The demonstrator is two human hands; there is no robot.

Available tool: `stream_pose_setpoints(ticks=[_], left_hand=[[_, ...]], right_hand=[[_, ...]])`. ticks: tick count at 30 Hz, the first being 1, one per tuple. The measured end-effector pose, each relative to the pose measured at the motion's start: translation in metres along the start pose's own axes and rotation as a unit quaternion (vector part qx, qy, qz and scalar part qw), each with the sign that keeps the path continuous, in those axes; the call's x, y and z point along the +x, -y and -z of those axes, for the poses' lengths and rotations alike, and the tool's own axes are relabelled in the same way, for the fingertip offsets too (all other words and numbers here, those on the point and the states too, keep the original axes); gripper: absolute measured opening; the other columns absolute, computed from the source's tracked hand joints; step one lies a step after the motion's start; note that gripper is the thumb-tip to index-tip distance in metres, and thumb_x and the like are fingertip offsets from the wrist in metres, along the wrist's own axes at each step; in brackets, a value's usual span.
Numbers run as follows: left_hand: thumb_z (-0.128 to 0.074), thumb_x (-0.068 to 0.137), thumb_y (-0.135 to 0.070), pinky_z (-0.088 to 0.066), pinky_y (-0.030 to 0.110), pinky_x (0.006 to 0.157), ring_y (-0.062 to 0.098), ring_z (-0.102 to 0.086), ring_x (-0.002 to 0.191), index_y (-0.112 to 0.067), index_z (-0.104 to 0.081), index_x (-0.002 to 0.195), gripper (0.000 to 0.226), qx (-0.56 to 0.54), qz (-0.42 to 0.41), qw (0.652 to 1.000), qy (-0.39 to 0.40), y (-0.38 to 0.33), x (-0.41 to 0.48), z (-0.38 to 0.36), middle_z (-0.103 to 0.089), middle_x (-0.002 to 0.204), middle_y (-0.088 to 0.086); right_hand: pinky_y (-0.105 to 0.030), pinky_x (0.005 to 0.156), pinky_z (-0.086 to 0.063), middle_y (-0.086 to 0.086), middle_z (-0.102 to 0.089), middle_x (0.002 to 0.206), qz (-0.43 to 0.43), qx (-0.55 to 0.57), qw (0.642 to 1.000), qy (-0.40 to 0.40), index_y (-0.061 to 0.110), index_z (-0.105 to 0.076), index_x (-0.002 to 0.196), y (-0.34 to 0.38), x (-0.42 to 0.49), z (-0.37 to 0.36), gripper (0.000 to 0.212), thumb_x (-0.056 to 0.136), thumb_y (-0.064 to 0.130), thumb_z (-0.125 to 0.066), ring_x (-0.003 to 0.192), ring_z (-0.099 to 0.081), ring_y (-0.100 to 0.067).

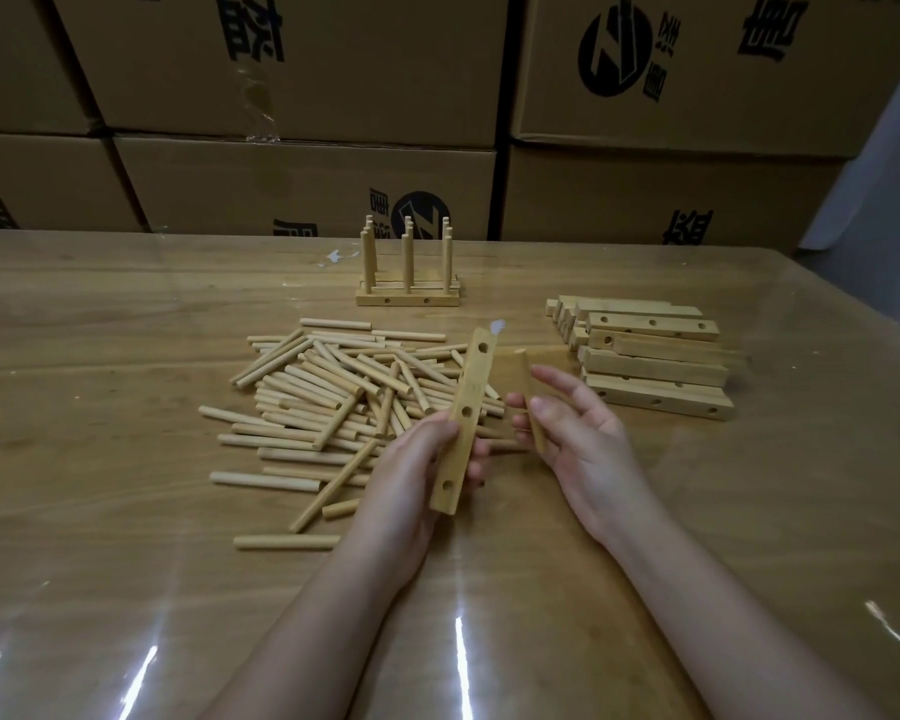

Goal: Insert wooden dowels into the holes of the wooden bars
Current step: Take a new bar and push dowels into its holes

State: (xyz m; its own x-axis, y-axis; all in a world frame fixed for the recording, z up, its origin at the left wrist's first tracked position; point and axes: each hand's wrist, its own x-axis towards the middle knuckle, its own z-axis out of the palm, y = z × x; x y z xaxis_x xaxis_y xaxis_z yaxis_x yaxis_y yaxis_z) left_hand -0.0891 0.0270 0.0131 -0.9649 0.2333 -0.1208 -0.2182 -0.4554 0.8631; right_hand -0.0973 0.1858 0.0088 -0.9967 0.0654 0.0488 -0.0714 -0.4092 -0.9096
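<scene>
Nearest the camera, just on the near-right edge of the pile of dowels [333, 407], both hands are up off the counter [126, 589]. The left hand [417, 470] has its fingers wrapped round the lower half of a bar [466, 418], holding it steeply tilted with the hole face toward the camera. It has three holes, all empty. The right hand [578, 439], just right of the bar, pinches a single dowel [533, 402] between thumb and loosely bent fingers. The dowel stands near upright, close to the bar but not touching it and not in any hole.

Progress: early, by my read. This bar has none of its three filled, and the first insertion is not yet started.

The pile is big, with dozens of loose dowels lying crisscross. Right of the pile, a stack of bars [650, 356] waits, holes empty where visible. Beyond the pile, a finished set [408, 293]: a few bars side by side, each with upright dowels seated. So only a small share is done and most is left.

Looks: the bar is pale, squared wood with clean round holes. The dowels are plain, smooth, light sticks of uniform length.

Farthest behind the pile: stacked cardboard boxes [307, 70].
</scene>
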Motion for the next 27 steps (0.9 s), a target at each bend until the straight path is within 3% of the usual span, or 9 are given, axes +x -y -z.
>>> stream_pose_setpoints(ticks=[2,6,9,12,15,19,27], left_hand=[[-0.043,0.094,-0.01,-0.048,0.019,0.051,0.013,-0.055,0.055,-0.011,-0.07,0.093,0.028,0.002,0.0,1.0,-0.005,0.0001,-0.0003,-0.0004,-0.063,0.068,0.009],[-0.043,0.094,-0.009,-0.047,0.018,0.05,0.012,-0.053,0.054,-0.015,-0.077,0.082,0.036,0.025,-0.002,1.0,-0.003,-0.0002,-0.0018,-0.0016,-0.062,0.066,0.007],[-0.043,0.094,-0.009,-0.046,0.018,0.051,0.012,-0.052,0.054,-0.012,-0.072,0.09,0.03,0.036,-0.007,0.999,-0.003,-0.0005,-0.0024,-0.0023,-0.061,0.066,0.007],[-0.042,0.094,-0.008,-0.045,0.017,0.05,0.012,-0.051,0.053,-0.009,-0.068,0.096,0.026,0.05,-0.01,0.999,0.003,-0.0001,-0.0021,-0.0024,-0.061,0.065,0.007],[-0.043,0.094,-0.008,-0.046,0.018,0.053,0.011,-0.053,0.056,-0.012,-0.07,0.098,0.028,0.09,-0.019,0.996,0.016,0.0007,-0.0031,-0.0017,-0.062,0.068,0.006],[-0.045,0.094,-0.01,-0.045,0.017,0.056,0.009,-0.053,0.057,-0.027,-0.077,0.09,0.036,0.138,-0.032,0.989,0.044,0.0017,-0.0048,-0.001,-0.062,0.069,0.002],[-0.045,0.096,-0.012,-0.041,0.019,0.055,0.011,-0.049,0.059,-0.033,-0.074,0.095,0.036,0.166,-0.046,0.983,0.059,0.0032,-0.005,-0.0012,-0.057,0.07,0.002]], right_hand=[[-0.026,0.072,-0.051,-0.007,-0.072,0.094,0.012,-0.034,0.999,-0.02,0.018,-0.065,0.104,-0.0004,0.0002,0.0006,0.025,0.081,0.009,-0.061,0.081,-0.066,-0.013],[-0.021,0.066,-0.046,0.001,-0.07,0.081,0.024,-0.066,0.996,-0.046,0.023,-0.072,0.091,0.0009,-0.0008,0.0012,0.024,0.087,0.006,-0.056,0.065,-0.057,-0.004],[-0.022,0.065,-0.044,0.004,-0.066,0.073,0.021,-0.057,0.997,-0.044,0.028,-0.074,0.085,0.0037,-0.0023,0.0,0.012,0.075,0.024,-0.068,0.062,-0.053,-0.005],[-0.023,0.066,-0.044,0.005,-0.065,0.071,0.03,-0.067,0.996,-0.045,0.028,-0.073,0.083,0.0048,-0.0026,0.0001,0.021,0.064,0.035,-0.071,0.063,-0.053,-0.004],[-0.019,0.068,-0.046,0.007,-0.067,0.071,0.069,-0.121,0.988,-0.062,0.027,-0.073,0.082,0.0068,-0.0005,0.0025,0.008,0.074,0.026,-0.069,0.068,-0.057,-0.002],[-0.008,0.065,-0.045,0.011,-0.068,0.071,0.119,-0.151,0.979,-0.072,0.02,-0.07,0.086,0.0071,0.0013,0.0054,0.009,0.08,0.013,-0.067,0.071,-0.061,0.002],[-0.008,0.067,-0.045,0.01,-0.07,0.073,0.122,-0.192,0.973,-0.049,0.021,-0.068,0.091,0.003,0.002,0.0044,0.012,0.083,0.012,-0.065,0.073,-0.064,0.001]])
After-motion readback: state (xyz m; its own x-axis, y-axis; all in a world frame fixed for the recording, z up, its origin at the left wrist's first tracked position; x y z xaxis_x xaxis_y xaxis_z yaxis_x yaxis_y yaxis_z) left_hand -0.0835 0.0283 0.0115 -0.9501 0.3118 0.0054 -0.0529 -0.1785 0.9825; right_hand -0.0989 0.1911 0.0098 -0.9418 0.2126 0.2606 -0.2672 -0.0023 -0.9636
